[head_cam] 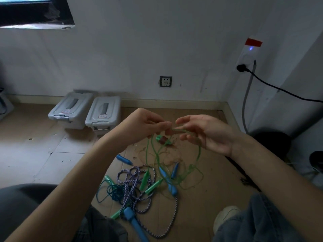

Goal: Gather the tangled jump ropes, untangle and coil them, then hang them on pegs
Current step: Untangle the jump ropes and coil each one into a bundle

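While both hands pinch green rope, bin labels (red) stay unreadable.

two grey plastic storage boxes with lids and handles stand side by side on the floor against the white wall: one, the other just beside it. a white wall socket sits above the pale skirting board. a black plug sits in a white power strip with a blue light, its black cable trailing off to the right. flattened brown cardboard covers the floor.

Blue handle cut off below
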